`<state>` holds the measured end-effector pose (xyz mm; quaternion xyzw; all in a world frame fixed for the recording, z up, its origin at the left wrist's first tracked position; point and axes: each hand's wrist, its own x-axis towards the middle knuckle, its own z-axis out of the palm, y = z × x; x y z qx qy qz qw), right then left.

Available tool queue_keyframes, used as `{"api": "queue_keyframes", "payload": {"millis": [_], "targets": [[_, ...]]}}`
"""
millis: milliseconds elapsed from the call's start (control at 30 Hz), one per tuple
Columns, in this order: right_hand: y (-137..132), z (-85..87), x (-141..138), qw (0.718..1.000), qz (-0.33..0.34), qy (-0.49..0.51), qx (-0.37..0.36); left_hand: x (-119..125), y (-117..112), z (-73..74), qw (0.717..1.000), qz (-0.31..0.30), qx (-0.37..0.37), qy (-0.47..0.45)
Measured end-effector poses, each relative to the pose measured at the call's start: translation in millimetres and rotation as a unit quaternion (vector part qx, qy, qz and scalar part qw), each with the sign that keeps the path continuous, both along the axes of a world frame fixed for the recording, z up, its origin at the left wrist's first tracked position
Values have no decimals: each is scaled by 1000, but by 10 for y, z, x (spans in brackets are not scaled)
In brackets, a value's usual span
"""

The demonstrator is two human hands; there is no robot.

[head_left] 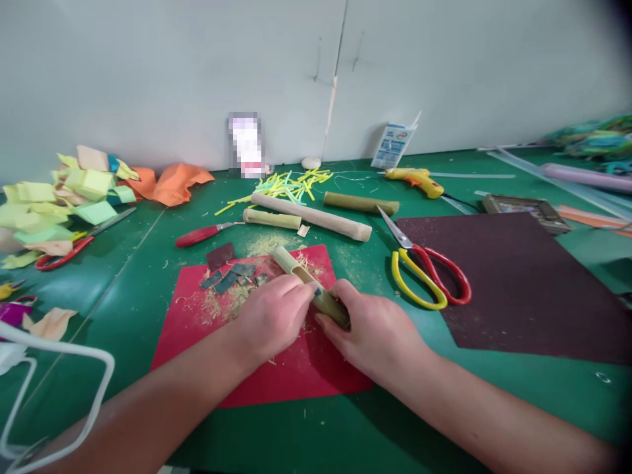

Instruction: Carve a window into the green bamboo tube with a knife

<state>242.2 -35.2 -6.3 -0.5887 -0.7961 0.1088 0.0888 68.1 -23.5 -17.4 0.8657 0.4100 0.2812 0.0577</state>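
Note:
A bamboo tube (pixel 328 304) with a long notch cut in its side slants over a red sheet (pixel 197 355). Around its near end, the thumb and fingers of my right hand (pixel 372 326) are closed. My left hand (pixel 274 316) is pinched at the notch, and a dark corner of what looks like a sandpaper piece (pixel 317 291) peeks from its fingertips. Most of that piece is hidden. Several cut dark sandpaper scraps (pixel 227 282) lie among pale shavings (pixel 210 306) left of the tube.
Beyond the sheet lie a red-handled carving tool (pixel 197 236), a notched bamboo piece (pixel 271 219), a wooden rod (pixel 316 217) and another bamboo tube (pixel 360 203). Scissors (pixel 429 276) rest on a dark brown sheet (pixel 513 296) at right, near a yellow glue gun (pixel 417 181). A white wire frame (pixel 106 375) stands front left.

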Motion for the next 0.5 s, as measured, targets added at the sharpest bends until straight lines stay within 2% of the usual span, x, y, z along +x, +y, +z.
{"api": "queue_keyframes", "payload": {"millis": [133, 233, 300, 367, 433, 500], "targets": [[1, 6, 6, 1000, 4, 0, -10, -38, 69, 0, 999, 21, -23, -39], [5, 26, 18, 1000, 5, 11, -17, -57, 102, 63, 982, 81, -93, -146], [12, 34, 22, 1000, 5, 22, -21, -63, 102, 111, 943, 106, -205, -240], [22, 38, 22, 999, 3, 28, -21, -70, 94, 141, 892, 100, -311, -314], [30, 40, 20, 999, -2, 28, -23, -78, 87, 148, 854, 85, -367, -359], [35, 47, 19, 999, -4, 29, -28, -88, 86, 141, 836, 79, -392, -377]]}}
